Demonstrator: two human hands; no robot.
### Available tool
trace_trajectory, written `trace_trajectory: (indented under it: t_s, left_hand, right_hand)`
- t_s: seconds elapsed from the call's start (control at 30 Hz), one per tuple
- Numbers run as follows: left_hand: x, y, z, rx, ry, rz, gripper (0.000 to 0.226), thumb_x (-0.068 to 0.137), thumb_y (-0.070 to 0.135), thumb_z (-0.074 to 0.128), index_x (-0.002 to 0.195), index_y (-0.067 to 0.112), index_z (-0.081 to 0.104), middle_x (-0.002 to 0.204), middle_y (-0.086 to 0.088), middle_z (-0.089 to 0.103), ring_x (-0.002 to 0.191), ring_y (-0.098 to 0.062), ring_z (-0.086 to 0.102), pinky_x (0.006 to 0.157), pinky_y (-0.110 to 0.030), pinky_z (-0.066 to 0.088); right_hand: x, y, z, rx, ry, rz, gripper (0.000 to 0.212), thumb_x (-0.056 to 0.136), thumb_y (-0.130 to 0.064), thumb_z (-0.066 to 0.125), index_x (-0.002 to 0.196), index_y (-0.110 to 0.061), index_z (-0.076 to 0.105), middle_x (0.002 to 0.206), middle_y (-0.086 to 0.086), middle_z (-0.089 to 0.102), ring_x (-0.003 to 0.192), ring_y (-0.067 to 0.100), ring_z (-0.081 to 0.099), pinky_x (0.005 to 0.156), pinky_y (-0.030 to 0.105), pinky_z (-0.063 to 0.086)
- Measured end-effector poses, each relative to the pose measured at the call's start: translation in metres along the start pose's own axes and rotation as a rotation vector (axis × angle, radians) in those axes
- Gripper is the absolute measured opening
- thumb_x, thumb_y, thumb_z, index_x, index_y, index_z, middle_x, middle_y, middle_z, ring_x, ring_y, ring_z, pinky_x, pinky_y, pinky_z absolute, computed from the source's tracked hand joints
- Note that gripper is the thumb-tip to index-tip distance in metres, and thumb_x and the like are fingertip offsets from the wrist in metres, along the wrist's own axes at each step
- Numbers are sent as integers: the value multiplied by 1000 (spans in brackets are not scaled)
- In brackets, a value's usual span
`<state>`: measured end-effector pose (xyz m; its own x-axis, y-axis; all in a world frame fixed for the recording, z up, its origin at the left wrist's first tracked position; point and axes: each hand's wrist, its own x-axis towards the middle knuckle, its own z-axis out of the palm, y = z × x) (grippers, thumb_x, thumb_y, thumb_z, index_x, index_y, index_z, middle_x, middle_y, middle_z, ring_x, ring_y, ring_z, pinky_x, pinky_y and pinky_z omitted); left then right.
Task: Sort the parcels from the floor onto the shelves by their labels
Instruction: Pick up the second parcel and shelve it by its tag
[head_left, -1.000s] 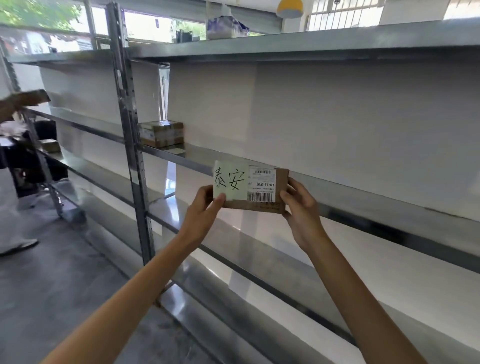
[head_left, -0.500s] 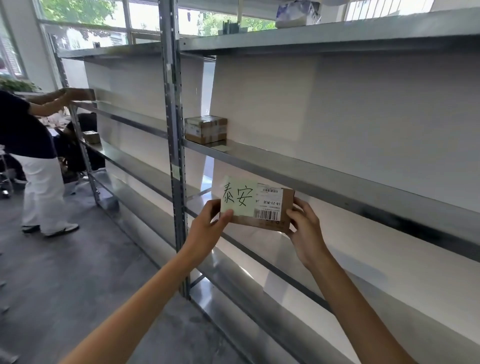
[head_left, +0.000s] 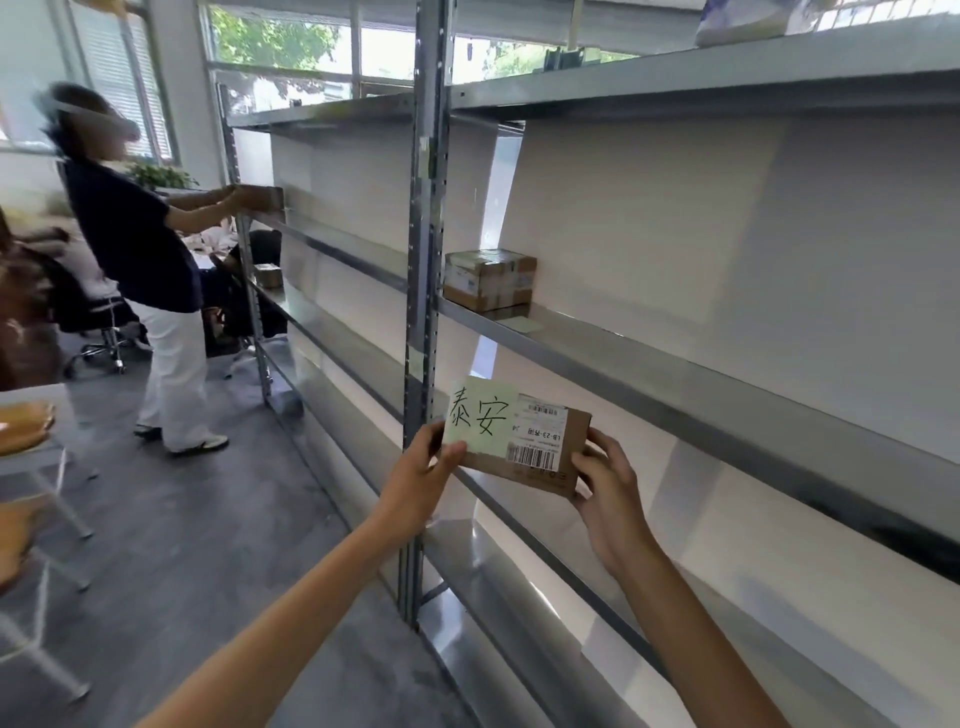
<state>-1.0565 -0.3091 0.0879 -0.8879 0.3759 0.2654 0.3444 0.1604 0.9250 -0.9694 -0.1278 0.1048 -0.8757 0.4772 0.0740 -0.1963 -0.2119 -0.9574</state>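
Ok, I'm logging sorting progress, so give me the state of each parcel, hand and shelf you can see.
Held parcel: off the shelves, gripped at both ends, label side facing the camera.
Green note: stuck on held parcel, handwritten.
Left hand: gripping the parcel's left end.
Right hand: gripping its right end.
Taped parcel: resting on the middle shelf, beside the upright post.
Far parcel: held at a shelf by another person.

Shelf (head_left: 675, 364) bare right of taped box (head_left: 488, 279); upright post (head_left: 423, 291) left.

Brown labelled parcel (head_left: 524, 447), held before shelves (head_left: 675, 364)
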Motion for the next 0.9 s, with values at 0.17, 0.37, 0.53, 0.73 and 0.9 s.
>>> trace_trajectory:
  t_s: [0.17, 0.37, 0.53, 0.73, 0.9]
  left_hand:
    - [48, -11, -13, 73, -37, -28, 36, 94, 31, 50, 127, 18, 45, 119, 7, 58, 115, -16, 54, 100, -35, 47]
    - [87, -33, -25, 106, -25, -41, 38, 92, 30, 54, 126, 14, 47, 118, 7, 60, 107, -8, 56, 85, -16, 45]
    - [121, -60, -38, 150, -23, -38, 34, 91, 29, 55, 122, 17, 50, 115, 10, 58, 109, -9, 54, 80, -12, 42]
    - [167, -93, -60, 116, -92, -45, 35, 92, 29, 53, 124, 15, 55, 119, 3, 64, 103, -18, 62, 84, -26, 53]
    - [211, -110, -86, 131, -150, 1, 30, 92, 31, 53, 121, 22, 58, 116, 9, 64, 100, -13, 63, 78, -16, 49]
  right_hand:
    - [54, 18, 16, 21, 3, 41, 36, 94, 1, 42, 128, -11, 44, 119, 16, 60, 100, 21, 60, 77, 31, 53]
    - [99, 32, 33, 32, 0, 70, 33, 94, 0, 44, 125, -12, 44, 116, 15, 61, 98, 21, 61, 79, 33, 54]
    - [125, 46, 51, 33, 0, 108, 30, 94, 0, 45, 119, -15, 44, 107, 11, 63, 92, 18, 62, 71, 27, 54]
    - [162, 67, 77, -19, 59, 103, 32, 95, -4, 47, 124, -16, 45, 111, 9, 62, 94, 19, 62, 72, 27, 55]
    - [188, 81, 109, -21, 116, 92, 30, 95, -5, 46, 123, -19, 45, 113, 9, 61, 96, 18, 61, 72, 27, 54]
